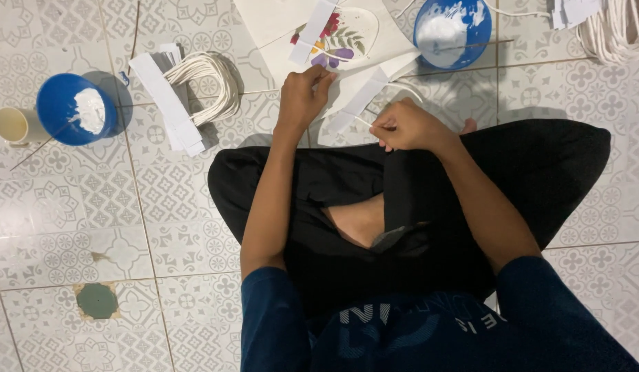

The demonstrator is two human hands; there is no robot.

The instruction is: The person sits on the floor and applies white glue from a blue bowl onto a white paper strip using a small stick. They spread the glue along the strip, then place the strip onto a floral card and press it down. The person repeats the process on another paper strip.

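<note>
1. The person is sitting cross-legged on the tiled floor (71, 227), and both hands are working in front of the knees.
2. The left hand (302, 96) is resting on the edge of a white paper piece (347, 83). Its fingers are curled and pressed together, pinching a white strip (312, 31) that is lying across the flower card (347, 34).
3. The right hand (409, 126) is closed with the fingertips together around a thin stick (361, 120). The stick is very small in the picture, so I cannot tell exactly how it is pinched.
4. The stick is pointing from the right hand to the left and slightly away from the body, toward the paper piece. Its tip is lying just beside a second white strip (361, 96).
5. The long axis of this second strip is running diagonally, from near the right hand up and to the right. The strip under the left hand is slanting in a similar way.
6. The flower card is lying beyond the left hand, away from the body. The left hand is nearer to it than the right one.
7. A blue bowl (452, 31) with white paste is standing beyond the right hand, near it but apart.
8. Another blue bowl (75, 110) is standing well apart, to the left of the left hand, beside a cup (13, 125).
9. Between that bowl and the left hand, a cord bundle (206, 83) is lying on a stack of strips (168, 103).
</note>
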